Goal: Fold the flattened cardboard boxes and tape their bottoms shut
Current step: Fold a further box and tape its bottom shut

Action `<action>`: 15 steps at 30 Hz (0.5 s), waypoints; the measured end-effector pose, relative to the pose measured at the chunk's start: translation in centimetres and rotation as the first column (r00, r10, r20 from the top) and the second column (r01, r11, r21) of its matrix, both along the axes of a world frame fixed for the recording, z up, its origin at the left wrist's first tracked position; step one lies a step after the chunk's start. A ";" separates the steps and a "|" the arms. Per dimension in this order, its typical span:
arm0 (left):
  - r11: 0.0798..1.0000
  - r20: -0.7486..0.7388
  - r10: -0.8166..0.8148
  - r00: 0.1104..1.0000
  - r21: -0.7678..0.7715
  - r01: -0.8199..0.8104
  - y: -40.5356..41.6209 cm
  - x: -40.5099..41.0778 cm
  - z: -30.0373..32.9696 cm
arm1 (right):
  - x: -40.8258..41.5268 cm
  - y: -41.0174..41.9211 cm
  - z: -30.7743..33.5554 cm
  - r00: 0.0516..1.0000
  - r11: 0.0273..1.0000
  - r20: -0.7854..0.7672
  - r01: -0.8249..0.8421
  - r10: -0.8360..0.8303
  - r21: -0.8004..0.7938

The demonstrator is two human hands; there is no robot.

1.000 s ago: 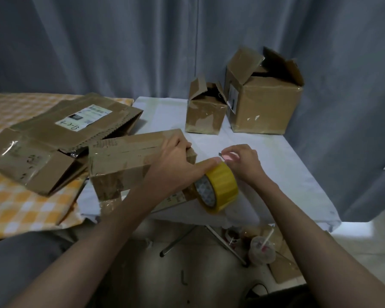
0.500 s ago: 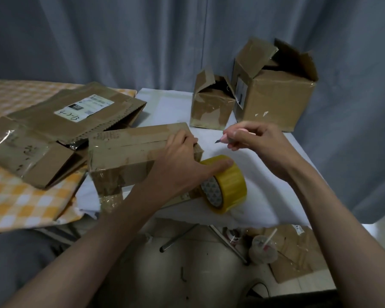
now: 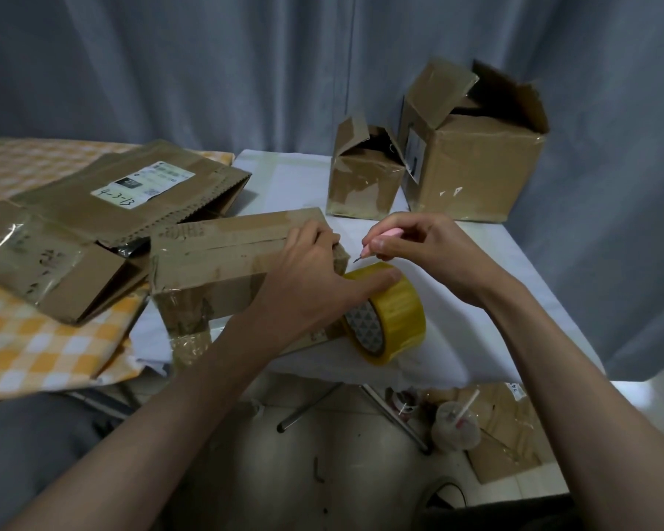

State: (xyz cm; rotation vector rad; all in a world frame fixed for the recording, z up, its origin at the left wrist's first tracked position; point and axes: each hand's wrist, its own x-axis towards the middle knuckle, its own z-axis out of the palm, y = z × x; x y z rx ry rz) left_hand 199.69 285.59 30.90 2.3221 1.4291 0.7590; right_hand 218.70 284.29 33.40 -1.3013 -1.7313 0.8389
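Flanking the tape roll (image 3: 393, 312): folded boxes (image 3: 472, 147), flattened cardboard (image 3: 112, 208).

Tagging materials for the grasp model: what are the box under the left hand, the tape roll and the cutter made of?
Box: brown corrugated cardboard, matte, with glossy old tape patches. Tape roll: shiny translucent yellow plastic film, on what looks like a printed card core. Cutter: pink body, probably plastic; thin dark tip, likely metal.
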 end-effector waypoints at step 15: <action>1.000 -0.027 0.003 1.000 0.002 -0.003 0.3 0.0 -0.1 | 2.6 1.9 -3.1 0.873 0.942 0.376 0.336 -0.309 -0.006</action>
